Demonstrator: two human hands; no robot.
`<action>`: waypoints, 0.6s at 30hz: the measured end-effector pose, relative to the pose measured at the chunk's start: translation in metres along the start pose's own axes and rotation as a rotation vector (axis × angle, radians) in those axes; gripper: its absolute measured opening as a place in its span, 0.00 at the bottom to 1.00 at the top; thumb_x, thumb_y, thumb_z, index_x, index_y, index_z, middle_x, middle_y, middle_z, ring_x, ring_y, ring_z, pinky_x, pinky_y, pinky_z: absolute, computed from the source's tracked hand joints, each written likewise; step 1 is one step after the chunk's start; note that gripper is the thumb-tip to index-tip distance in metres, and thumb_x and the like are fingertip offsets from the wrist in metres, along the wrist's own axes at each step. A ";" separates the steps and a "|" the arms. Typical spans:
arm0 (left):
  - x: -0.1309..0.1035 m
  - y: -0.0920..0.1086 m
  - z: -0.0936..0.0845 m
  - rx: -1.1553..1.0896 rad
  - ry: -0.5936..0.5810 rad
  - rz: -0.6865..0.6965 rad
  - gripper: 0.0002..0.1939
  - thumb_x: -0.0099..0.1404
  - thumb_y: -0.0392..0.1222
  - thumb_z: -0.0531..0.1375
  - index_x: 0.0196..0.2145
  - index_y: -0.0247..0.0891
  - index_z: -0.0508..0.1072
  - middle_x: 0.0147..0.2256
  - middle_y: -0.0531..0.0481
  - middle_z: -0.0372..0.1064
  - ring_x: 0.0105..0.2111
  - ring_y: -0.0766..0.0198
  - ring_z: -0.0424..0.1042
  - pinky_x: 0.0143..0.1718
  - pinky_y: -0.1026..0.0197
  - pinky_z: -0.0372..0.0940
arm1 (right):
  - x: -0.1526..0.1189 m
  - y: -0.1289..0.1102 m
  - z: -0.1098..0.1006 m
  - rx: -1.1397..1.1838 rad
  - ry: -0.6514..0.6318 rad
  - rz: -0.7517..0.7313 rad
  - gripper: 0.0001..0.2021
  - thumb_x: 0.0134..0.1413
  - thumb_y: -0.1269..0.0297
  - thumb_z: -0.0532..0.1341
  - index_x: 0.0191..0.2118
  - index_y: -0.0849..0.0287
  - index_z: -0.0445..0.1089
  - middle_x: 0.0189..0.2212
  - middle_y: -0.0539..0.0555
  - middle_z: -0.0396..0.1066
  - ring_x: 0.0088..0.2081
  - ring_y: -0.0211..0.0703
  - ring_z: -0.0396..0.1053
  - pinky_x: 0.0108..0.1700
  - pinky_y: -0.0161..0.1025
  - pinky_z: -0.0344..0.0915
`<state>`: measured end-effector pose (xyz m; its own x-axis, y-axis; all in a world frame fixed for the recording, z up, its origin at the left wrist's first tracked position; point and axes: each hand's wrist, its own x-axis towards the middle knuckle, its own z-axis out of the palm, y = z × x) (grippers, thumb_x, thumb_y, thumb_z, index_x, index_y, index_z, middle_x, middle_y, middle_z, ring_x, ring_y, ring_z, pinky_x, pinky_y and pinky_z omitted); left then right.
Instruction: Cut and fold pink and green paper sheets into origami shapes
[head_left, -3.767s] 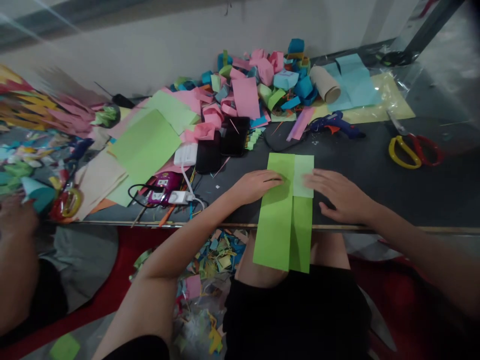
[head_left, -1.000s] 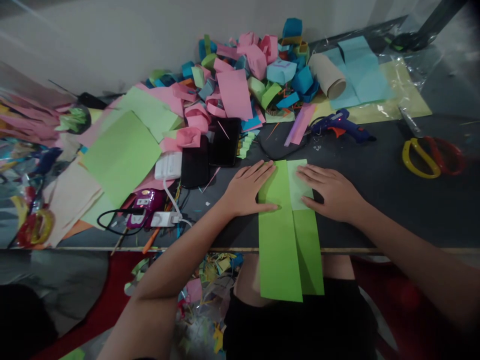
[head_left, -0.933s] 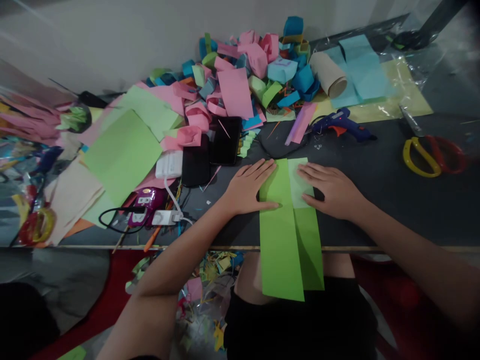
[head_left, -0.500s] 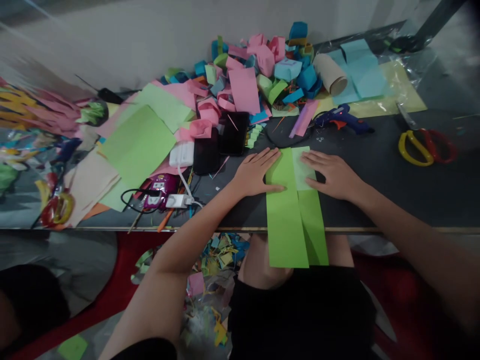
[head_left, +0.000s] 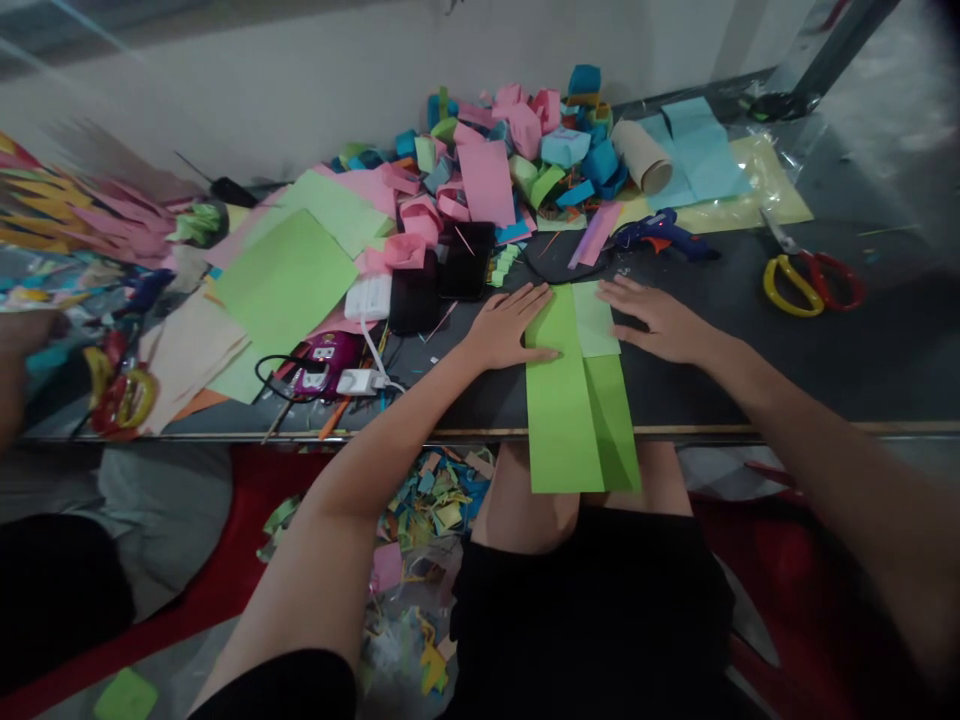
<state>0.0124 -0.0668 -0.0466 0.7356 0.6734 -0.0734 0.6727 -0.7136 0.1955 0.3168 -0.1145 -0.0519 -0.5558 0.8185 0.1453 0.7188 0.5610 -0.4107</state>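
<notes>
A green sheet of paper [head_left: 564,420] lies on the dark table and hangs over its front edge above my lap. One side of it is folded over lengthwise. A paler green piece of paper [head_left: 598,325] lies at its upper right part. My left hand [head_left: 511,325] rests on the sheet's upper left edge, fingers stretched and thumb apart. At the upper right my right hand [head_left: 651,317] lies with fingers extended, its fingertips at the edge of the pale piece. Neither hand is closed round anything.
Red-and-yellow scissors [head_left: 812,277] and a blue glue gun [head_left: 664,236] lie to the right, near a cardboard tube [head_left: 643,157]. Folded paper pieces [head_left: 523,125] are heaped behind. Phones [head_left: 465,262], a purple device [head_left: 327,365] and green sheets [head_left: 285,285] lie left. Another person's hand [head_left: 26,335] shows far left.
The view has shifted a little. My right hand has slid slightly outward, uncovering more of the pale piece; my left hand stays on the sheet. Another person's hand has appeared at far left.
</notes>
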 end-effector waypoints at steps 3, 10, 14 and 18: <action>-0.001 0.001 -0.001 0.016 -0.008 -0.016 0.52 0.65 0.74 0.52 0.75 0.42 0.43 0.75 0.42 0.39 0.74 0.47 0.43 0.71 0.46 0.44 | 0.001 -0.005 0.003 -0.060 -0.073 -0.017 0.31 0.70 0.47 0.50 0.74 0.49 0.52 0.72 0.54 0.54 0.73 0.59 0.49 0.70 0.67 0.52; -0.002 -0.002 0.001 -0.008 0.016 0.003 0.53 0.64 0.77 0.51 0.75 0.43 0.43 0.75 0.42 0.40 0.74 0.47 0.43 0.71 0.44 0.42 | 0.002 -0.012 0.005 -0.100 -0.062 -0.015 0.31 0.70 0.48 0.51 0.74 0.45 0.51 0.72 0.51 0.54 0.73 0.59 0.48 0.69 0.68 0.52; -0.001 -0.004 0.002 -0.020 0.014 0.002 0.55 0.62 0.79 0.50 0.75 0.42 0.44 0.75 0.42 0.39 0.74 0.47 0.42 0.71 0.44 0.41 | 0.003 -0.013 0.007 -0.092 -0.061 -0.009 0.32 0.68 0.47 0.53 0.74 0.46 0.52 0.72 0.52 0.54 0.73 0.60 0.49 0.70 0.68 0.51; -0.002 -0.003 0.003 -0.023 0.025 0.009 0.56 0.62 0.80 0.48 0.75 0.42 0.44 0.75 0.41 0.40 0.74 0.45 0.43 0.71 0.45 0.41 | 0.004 -0.012 0.008 -0.038 -0.051 -0.003 0.32 0.69 0.46 0.51 0.73 0.49 0.53 0.72 0.53 0.54 0.73 0.60 0.49 0.70 0.67 0.51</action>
<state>0.0091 -0.0659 -0.0499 0.7391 0.6720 -0.0476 0.6642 -0.7150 0.2182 0.3023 -0.1190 -0.0535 -0.5777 0.8101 0.1000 0.7321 0.5684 -0.3755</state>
